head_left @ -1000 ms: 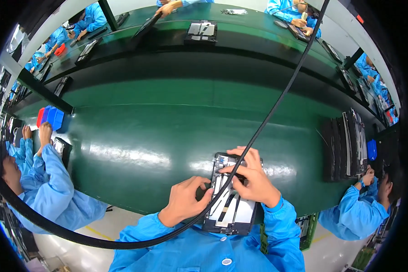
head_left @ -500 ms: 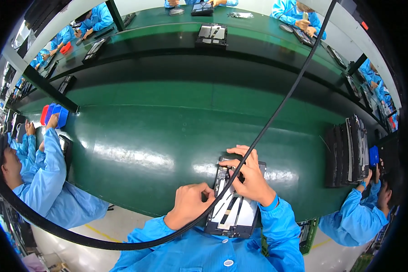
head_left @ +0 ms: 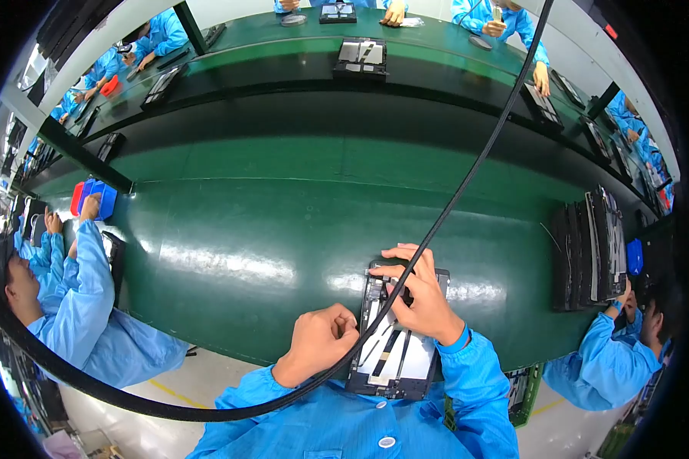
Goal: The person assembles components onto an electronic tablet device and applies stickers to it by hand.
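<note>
An opened tablet (head_left: pixel 410 353), its black frame and pale inner plates showing, lies at the near edge of the green table, in front of my body. My right hand (head_left: pixel 427 302) rests over its far end, fingers stretched and apart, with the thumb near the inner parts. At the tablet's left edge, my left hand (head_left: pixel 319 344) is closed, thumb and fingertips pressed together. Whatever it may hold is too small or hidden to make out. A black cable (head_left: pixel 467 183) passes before the view and covers part of the tablet and right hand.
A stack of dark tablet-like panels (head_left: pixel 589 249) stands on the right, with a blue container (head_left: pixel 634 256) beyond it. Blue and red bins (head_left: pixel 99 197) sit at the left beside a co-worker (head_left: pixel 76 283). Another opened device (head_left: pixel 361 57) lies on the raised shelf ahead.
My left hand has shifted slightly left from the tablet's edge; my right hand stays almost still. Across the table, one co-worker's hand has come down to a device on the right shelf.
</note>
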A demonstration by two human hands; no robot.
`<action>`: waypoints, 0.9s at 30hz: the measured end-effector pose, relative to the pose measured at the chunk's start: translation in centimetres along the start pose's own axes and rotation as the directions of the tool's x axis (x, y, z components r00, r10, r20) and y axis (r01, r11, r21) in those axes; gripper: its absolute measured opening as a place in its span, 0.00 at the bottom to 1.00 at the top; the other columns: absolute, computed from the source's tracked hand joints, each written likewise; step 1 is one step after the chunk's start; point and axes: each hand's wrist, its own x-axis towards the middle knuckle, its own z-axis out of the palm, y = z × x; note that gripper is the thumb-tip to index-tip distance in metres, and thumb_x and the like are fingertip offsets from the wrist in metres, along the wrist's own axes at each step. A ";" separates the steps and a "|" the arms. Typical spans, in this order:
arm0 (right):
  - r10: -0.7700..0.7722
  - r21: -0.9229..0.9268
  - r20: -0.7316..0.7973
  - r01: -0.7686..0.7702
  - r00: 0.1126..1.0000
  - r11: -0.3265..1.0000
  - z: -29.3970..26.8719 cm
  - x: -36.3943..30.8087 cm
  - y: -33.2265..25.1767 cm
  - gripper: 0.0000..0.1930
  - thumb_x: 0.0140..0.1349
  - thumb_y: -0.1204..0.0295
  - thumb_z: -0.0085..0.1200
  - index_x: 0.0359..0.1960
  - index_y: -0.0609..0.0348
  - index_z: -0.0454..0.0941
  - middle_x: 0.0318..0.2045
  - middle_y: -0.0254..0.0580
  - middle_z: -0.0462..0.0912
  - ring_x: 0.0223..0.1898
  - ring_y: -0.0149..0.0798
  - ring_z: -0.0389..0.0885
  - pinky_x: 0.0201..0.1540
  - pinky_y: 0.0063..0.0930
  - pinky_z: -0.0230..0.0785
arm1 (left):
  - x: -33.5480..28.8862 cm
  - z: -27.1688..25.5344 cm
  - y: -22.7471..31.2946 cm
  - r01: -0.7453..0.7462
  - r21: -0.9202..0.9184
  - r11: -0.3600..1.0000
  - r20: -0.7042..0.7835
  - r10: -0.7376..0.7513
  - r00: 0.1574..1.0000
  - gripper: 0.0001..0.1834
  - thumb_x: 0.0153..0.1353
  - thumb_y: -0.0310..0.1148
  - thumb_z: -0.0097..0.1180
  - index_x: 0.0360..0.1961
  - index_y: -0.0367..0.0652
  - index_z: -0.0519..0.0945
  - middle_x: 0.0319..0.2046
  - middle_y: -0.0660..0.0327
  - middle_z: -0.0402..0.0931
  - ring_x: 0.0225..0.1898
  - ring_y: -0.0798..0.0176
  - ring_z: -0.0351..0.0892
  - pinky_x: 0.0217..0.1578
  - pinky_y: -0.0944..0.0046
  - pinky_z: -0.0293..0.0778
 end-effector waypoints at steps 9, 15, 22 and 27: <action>0.009 -0.016 0.027 -0.009 1.000 1.000 0.2 0.1 0.1 0.24 0.57 0.81 0.60 0.57 0.50 0.90 0.65 0.47 0.81 0.69 0.61 0.71 0.75 0.59 0.63 | 1.7 0.3 0.4 0.011 -0.037 0.999 -0.034 -0.013 0.999 0.09 0.69 0.34 0.66 0.39 0.39 0.88 0.23 0.54 0.87 0.20 0.61 0.85 0.25 0.58 0.77; 0.009 -0.021 0.040 -0.008 0.999 1.000 -0.1 0.1 -0.4 0.22 0.60 0.82 0.60 0.56 0.52 0.88 0.64 0.49 0.79 0.70 0.62 0.69 0.74 0.58 0.63 | 5.2 0.2 1.2 0.009 -0.021 1.000 -0.017 -0.009 1.000 0.09 0.67 0.33 0.66 0.39 0.37 0.89 0.29 0.51 0.91 0.30 0.47 0.92 0.34 0.52 0.85; 0.024 -0.012 0.025 -0.024 0.999 1.000 -0.2 0.0 -0.4 0.24 0.60 0.83 0.60 0.58 0.50 0.88 0.64 0.48 0.79 0.71 0.61 0.69 0.75 0.57 0.63 | 6.0 0.3 0.7 0.057 -0.121 0.991 0.018 -0.055 0.998 0.09 0.66 0.30 0.67 0.35 0.33 0.88 0.30 0.46 0.91 0.31 0.49 0.94 0.35 0.53 0.85; 0.022 -0.013 0.020 -0.022 1.000 1.000 -0.2 0.0 -0.3 0.23 0.60 0.83 0.60 0.57 0.51 0.87 0.64 0.48 0.79 0.70 0.61 0.70 0.74 0.56 0.63 | 5.9 0.8 -0.1 0.018 -0.162 0.987 0.002 -0.018 1.000 0.07 0.63 0.28 0.67 0.36 0.34 0.88 0.29 0.50 0.90 0.30 0.55 0.93 0.34 0.56 0.84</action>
